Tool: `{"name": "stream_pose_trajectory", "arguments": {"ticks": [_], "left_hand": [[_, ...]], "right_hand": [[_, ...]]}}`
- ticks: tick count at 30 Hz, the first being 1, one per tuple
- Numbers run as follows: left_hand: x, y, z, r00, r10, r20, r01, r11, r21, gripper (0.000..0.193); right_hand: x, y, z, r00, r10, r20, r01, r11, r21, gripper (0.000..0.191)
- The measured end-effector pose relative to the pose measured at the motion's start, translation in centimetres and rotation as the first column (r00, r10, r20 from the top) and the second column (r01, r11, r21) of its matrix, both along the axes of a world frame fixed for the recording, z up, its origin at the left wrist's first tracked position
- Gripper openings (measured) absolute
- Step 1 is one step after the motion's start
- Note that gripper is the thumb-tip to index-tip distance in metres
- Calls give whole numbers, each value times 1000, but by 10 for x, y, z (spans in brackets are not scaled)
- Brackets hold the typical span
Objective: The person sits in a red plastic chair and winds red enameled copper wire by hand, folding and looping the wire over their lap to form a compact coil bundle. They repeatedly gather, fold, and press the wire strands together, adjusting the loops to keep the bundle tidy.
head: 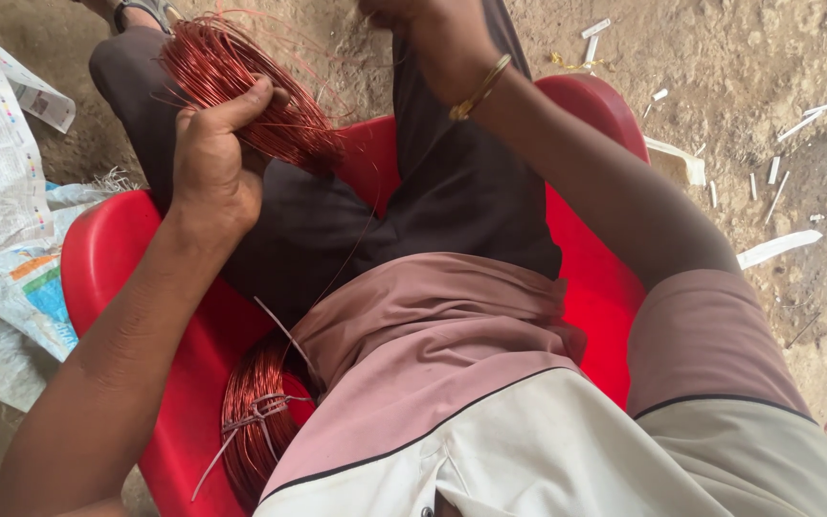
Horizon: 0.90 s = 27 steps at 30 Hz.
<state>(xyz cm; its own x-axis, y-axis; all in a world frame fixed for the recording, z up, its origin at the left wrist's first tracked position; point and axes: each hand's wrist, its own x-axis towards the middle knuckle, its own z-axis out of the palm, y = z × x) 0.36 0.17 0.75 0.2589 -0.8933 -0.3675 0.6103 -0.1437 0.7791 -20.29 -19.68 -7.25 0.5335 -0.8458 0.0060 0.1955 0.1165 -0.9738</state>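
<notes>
Two hands are working a loose bundle of copper wire: the left hand is gripping it with fingers wrapped tight above the knee, while the right hand, cut off at the frame's top, is too hidden to judge. Keeping that grip firm seems wise, since stray strands are springing outward. A tied copper coil is lying at the red chair's left edge, with printed sacks on the ground beyond.

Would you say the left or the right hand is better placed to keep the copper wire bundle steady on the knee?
Probably the left hand: it already grips the copper wire bundle over the knee, while the right hand, wearing a bangle, sits apart near the top edge.
</notes>
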Motion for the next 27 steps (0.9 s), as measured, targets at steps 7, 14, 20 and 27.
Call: {"name": "stream_pose_trajectory", "arguments": {"ticks": [7, 14, 20, 27], "left_hand": [[-3, -1, -1, 999, 29, -15, -29, 999, -24, 7], [-2, 1, -3, 998, 53, 16, -53, 999, 7, 9], [0, 0, -3, 1000, 11, -6, -11, 1000, 3, 17], [1, -1, -3, 999, 7, -44, -7, 1000, 0, 17]], "right_hand": [[18, 62, 65, 932, 323, -167, -356, 902, -245, 14], [23, 77, 82, 903, 284, -321, -402, 823, -402, 15], [23, 82, 85, 907, 144, -395, -360, 749, -556, 20], [23, 84, 85, 902, 104, -419, -368, 694, -619, 17]]}}
